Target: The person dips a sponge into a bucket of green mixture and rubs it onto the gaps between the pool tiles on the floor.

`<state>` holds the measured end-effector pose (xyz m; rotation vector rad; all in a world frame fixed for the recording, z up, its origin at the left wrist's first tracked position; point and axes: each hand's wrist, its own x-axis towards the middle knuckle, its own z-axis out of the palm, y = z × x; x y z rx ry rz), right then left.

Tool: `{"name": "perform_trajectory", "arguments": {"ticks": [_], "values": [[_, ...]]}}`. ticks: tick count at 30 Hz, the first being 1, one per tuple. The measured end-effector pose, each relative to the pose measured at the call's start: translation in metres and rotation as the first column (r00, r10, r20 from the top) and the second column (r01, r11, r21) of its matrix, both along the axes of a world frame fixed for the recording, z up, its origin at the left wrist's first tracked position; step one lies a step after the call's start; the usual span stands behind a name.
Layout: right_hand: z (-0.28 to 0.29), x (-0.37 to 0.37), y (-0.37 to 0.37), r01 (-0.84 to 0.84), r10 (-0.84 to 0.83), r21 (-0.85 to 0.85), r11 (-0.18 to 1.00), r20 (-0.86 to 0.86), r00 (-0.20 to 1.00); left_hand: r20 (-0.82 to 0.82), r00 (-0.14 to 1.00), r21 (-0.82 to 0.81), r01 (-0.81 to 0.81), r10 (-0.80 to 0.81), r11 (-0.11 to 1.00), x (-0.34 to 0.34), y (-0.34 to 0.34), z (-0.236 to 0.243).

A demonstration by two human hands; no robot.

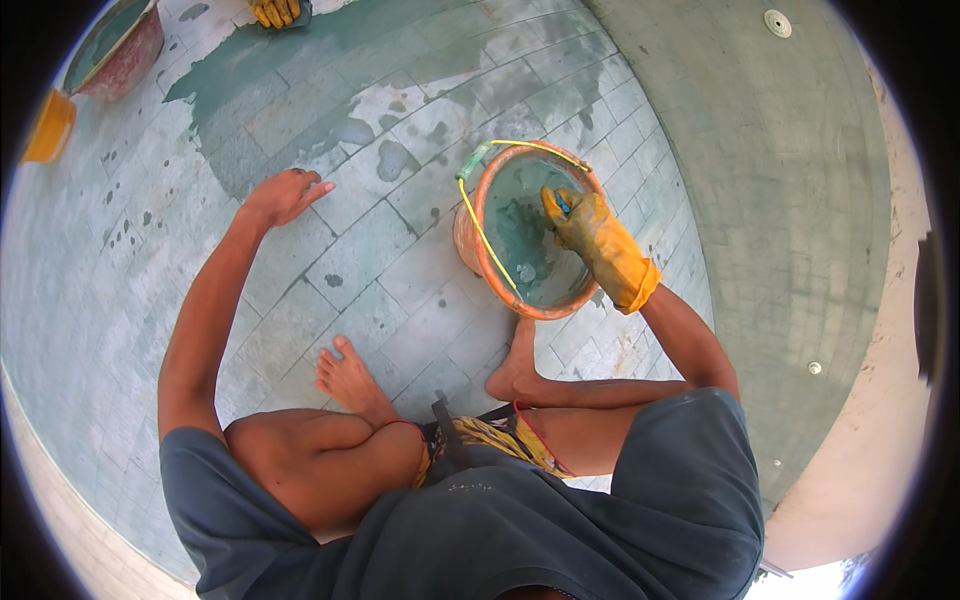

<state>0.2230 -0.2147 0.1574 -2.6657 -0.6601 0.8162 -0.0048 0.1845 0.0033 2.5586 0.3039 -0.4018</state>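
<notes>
An orange-rimmed bucket point(478, 262) stands on the tiles before me, with a yellow wire handle point(488, 245) that has a green grip. Wet grey-green grout point(525, 225) lies inside it. Over the bucket, my right hand point(575, 222), in a stained orange rubber glove, is closed round something of which only a small blue part point(563, 206) shows; the rest is hidden by the fingers. My left hand point(288, 198) is bare and holds nothing. Its fingers are loosely stretched over the tiled floor point(350, 265), left of the bucket.
Another person's orange-gloved hand point(275, 12) rests on a dark pad at the top. Wet grout point(290, 90) spreads across the far tiles. A large reddish basin point(125, 60) and a yellow container point(50, 128) stand at far left. A tiled wall point(760, 200) rises on the right.
</notes>
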Motion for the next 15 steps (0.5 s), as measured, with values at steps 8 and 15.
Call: {"name": "perform_trajectory", "arguments": {"ticks": [8,15], "values": [[-0.018,0.001,-0.004,-0.019,0.019,0.001,1.000,0.144,0.989,-0.067,0.998,-0.010,-0.003,0.003,1.000,0.005,-0.007,0.008],[0.021,-0.004,0.009,0.023,-0.017,0.153,0.988,-0.041,0.999,-0.055,0.998,-0.006,-0.010,0.010,1.000,-0.001,-0.002,0.006]]}}
